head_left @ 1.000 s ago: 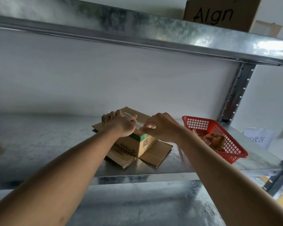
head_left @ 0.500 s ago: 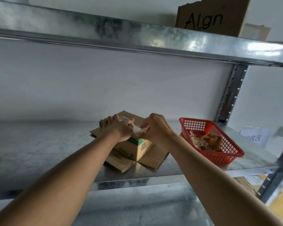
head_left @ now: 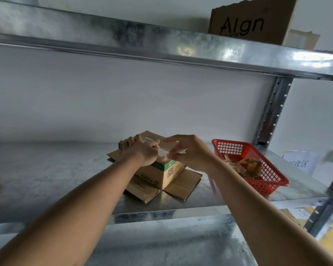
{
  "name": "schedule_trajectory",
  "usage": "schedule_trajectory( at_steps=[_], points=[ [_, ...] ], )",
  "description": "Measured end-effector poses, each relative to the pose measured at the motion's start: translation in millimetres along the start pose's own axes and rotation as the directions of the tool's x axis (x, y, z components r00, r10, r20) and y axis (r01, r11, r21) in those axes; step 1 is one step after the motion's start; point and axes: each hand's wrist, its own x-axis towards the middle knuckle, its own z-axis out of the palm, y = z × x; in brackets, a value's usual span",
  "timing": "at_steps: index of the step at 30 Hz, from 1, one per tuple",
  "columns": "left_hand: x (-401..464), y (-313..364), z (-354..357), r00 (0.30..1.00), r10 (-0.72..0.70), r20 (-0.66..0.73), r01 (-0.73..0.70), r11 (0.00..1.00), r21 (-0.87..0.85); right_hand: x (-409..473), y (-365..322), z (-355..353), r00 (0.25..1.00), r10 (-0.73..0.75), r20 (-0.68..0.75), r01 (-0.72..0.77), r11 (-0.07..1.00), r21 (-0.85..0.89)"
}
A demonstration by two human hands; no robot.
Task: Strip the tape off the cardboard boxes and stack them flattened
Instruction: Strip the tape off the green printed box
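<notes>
A small brown cardboard box (head_left: 161, 174) with a green band and a QR code stands upside down on the metal shelf (head_left: 56, 175), its bottom flaps spread flat around it. My left hand (head_left: 142, 151) rests on the box's top, fingers curled over the far edge. My right hand (head_left: 188, 152) pinches a strip of clear tape (head_left: 164, 153) just above the box's top, between the two hands. Where the tape still sticks to the box is hard to tell.
A red plastic basket (head_left: 267, 179) with crumpled tape scraps sits right of the box. A galvanised upper shelf (head_left: 181, 47) carries a brown cardboard sheet (head_left: 248, 22) marked "Algn". A shelf upright (head_left: 271, 112) stands at the back right, with a paper sign (head_left: 299, 163) beyond it.
The right hand has lifted a little and its fingers have spread, drawing the clear tape up off the box top. The left hand stays on the box. The view has shifted slightly.
</notes>
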Motion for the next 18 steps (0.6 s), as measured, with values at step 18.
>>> schedule_trajectory(
  at_steps=[18],
  points=[
    [4,-2,4,1.0,0.004,-0.011,-0.004,1.0,-0.004,12,-10,2,0.997,0.068,0.03,-0.064,0.99,-0.122]
  ],
)
